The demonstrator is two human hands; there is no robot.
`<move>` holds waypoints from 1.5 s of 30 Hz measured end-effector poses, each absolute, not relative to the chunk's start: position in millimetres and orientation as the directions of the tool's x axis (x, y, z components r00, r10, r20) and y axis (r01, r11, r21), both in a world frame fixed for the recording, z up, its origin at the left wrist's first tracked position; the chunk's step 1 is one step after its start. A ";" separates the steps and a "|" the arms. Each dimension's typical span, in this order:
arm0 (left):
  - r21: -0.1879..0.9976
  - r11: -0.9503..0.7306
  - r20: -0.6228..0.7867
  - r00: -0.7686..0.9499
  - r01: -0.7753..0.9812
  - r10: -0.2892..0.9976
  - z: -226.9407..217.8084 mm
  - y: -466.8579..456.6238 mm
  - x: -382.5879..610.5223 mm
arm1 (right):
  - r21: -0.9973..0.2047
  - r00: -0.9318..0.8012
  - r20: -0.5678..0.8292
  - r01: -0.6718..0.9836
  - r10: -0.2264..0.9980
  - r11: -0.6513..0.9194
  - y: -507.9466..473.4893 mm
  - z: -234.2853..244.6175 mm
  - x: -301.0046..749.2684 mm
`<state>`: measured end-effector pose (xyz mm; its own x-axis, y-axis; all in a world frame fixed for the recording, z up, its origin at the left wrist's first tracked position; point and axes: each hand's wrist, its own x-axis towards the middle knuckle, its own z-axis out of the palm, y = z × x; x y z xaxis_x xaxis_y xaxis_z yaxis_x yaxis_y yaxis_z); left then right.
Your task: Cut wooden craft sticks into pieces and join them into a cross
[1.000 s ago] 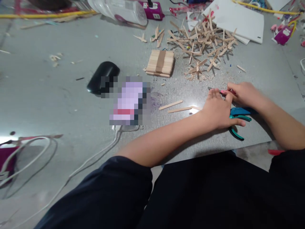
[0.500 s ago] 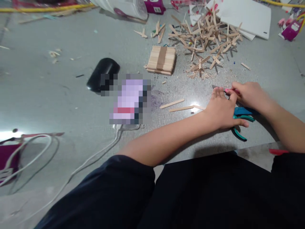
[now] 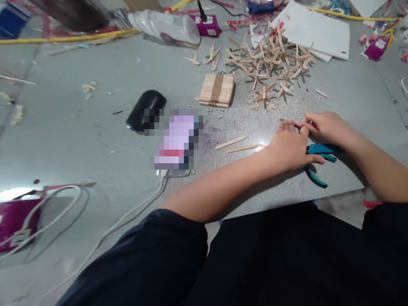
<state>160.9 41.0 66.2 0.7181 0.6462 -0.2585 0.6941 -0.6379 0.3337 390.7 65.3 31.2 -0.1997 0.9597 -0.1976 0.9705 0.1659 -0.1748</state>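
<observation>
My left hand (image 3: 288, 142) lies palm down on the table, its fingers stretched forward and its thumb spread to the right. Beside its wrist are flat wooden craft sticks (image 3: 242, 148); one runs partly under the hand. My right hand (image 3: 327, 126) is closed around a pink-handled craft knife (image 3: 298, 125), whose grey blade points left just beyond my left fingertips. What lies beneath those fingers is hidden. Pliers with teal and black handles (image 3: 315, 177) rest by my left thumb, near a blue tool (image 3: 321, 148) partly covered by the hands.
A banded bundle of craft sticks (image 3: 207, 90) sits ahead, before a heap of crossed sticks (image 3: 274, 55) and shavings. To the left are a phone (image 3: 178, 134), a black case (image 3: 148, 108) and a white cable (image 3: 137, 206). A plastic bottle (image 3: 165, 25) lies at the back.
The view has shifted slightly, so the tabletop things appear lower. Both hands keep about the same place and hold, and the knife still sits in my right hand.
</observation>
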 end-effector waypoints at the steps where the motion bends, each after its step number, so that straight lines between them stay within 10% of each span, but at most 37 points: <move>1: 0.335 -0.635 -0.250 0.716 0.696 0.652 63.8 42.0 161.2 | -0.154 -0.195 -0.191 0.974 0.962 0.167 65.2 30.1 387.1; 45: 0.292 -0.866 0.352 0.796 0.407 0.493 -20.9 52.8 32.0 | -0.152 -0.218 -0.231 0.971 0.948 0.186 67.0 43.4 373.6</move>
<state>32.0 52.8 -20.9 0.7956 0.4929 0.3521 0.4072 -0.8655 0.2915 373.6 67.0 43.4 -0.2176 0.9483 -0.2312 0.9708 0.1857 -0.1520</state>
